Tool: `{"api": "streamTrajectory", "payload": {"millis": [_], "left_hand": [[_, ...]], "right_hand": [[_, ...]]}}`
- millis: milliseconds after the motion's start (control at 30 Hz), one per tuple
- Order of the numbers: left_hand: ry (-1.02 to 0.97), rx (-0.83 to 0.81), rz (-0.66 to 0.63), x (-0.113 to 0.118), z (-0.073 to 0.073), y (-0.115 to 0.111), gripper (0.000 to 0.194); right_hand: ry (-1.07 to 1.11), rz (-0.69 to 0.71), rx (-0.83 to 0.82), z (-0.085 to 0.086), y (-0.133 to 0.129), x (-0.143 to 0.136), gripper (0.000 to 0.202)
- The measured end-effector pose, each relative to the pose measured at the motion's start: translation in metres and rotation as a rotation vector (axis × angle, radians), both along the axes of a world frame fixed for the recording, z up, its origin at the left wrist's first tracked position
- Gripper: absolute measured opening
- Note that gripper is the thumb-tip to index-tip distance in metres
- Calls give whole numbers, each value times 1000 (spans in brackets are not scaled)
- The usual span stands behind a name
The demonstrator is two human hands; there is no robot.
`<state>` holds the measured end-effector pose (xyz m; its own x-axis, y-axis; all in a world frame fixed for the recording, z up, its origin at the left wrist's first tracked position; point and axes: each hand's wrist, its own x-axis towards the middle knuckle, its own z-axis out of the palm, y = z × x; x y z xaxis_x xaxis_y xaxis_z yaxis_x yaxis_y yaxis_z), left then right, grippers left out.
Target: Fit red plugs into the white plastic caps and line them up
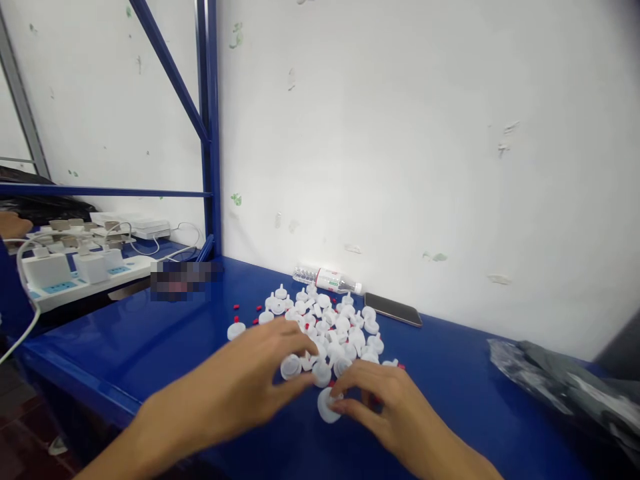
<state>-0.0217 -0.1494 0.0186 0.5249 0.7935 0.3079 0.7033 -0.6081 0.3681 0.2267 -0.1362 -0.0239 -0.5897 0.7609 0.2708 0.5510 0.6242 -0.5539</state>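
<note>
White cap (326, 408) apparently pinched by right hand (387, 393), just in front of pile (343, 323) on table (445, 383); resting or lifted, can't be told. Left hand (260, 367) open, thumb and fingers parted by pile's near edge. Risk, probably: pile scattered if brushed by left hand; red bits (237, 307) easily lost, being tiny. Count: two hands, one bottle (327, 279), one phone (393, 309), four red bits left of pile, caps dozens, too overlapped.

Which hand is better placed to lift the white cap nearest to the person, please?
Probably the right hand: its fingers are at that white cap, though a firm grip is unclear. The left hand is farther from it, beside other caps.
</note>
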Motion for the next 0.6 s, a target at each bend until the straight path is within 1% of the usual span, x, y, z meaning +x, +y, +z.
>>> {"api": "streamTrajectory", "payload": {"millis": [67,100,167,233,300,367,433,500,600], "left_hand": [[6,-73,-49,15,-9,-10,38],[13,-105,-56,20,-14,-12,39],[25,-149,-51,24,-21,-11,33],[26,-147,-34,21,-25,-8,25],[25,-104,-15,14,-26,-3,26],[28,-45,14,6,-24,1,30],[38,-8,43,0,-20,2,30],[54,0,54,-2,-15,3,27],[77,-3,28,1,-10,1,24]], "right_hand": [[73,-17,-58,1,0,-2,10],[108,-25,-90,2,-1,-3,11],[170,-48,-153,3,-1,-4,13],[196,-82,-187,4,0,-2,18],[148,-123,-136,3,1,0,22],[22,-136,-7,0,3,3,19],[-119,-119,105,-4,5,4,15],[-217,-104,148,-8,6,3,15],[-291,-97,164,-13,8,0,18]]}}
